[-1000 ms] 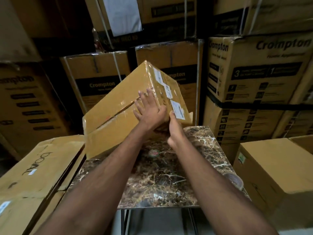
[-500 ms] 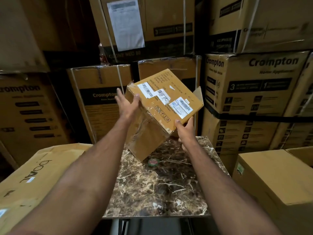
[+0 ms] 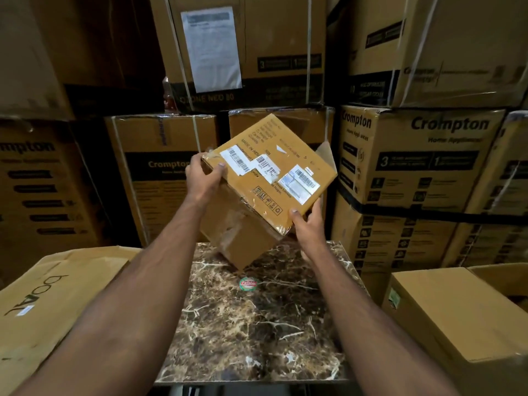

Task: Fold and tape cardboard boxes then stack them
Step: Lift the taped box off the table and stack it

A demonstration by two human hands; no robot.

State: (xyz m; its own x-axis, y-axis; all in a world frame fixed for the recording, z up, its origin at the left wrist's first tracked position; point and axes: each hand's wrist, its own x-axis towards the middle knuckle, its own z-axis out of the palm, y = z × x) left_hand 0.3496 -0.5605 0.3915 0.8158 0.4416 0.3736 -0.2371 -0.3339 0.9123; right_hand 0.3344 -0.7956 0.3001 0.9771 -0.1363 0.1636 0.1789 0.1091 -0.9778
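I hold a small brown cardboard box (image 3: 274,178) tilted in the air above a marble-patterned table (image 3: 257,324). Its upper face carries several white barcode labels and clear tape. My left hand (image 3: 204,181) grips the box's upper left corner, thumb on the labelled face. My right hand (image 3: 308,227) grips the lower right corner from below, thumb on the edge. One flap (image 3: 325,152) sticks out at the box's right side. The box's lowest corner hangs just above the tabletop.
Tall stacks of Crompton cartons (image 3: 414,155) wall in the back and right. A flattened boAt carton (image 3: 48,298) lies left of the table. A plain brown box (image 3: 457,315) stands at the right. A round sticker (image 3: 248,283) sits on the marble top.
The box was lifted off the table and turned so its labelled face points at me. My left hand shifted from the side to the upper left corner.
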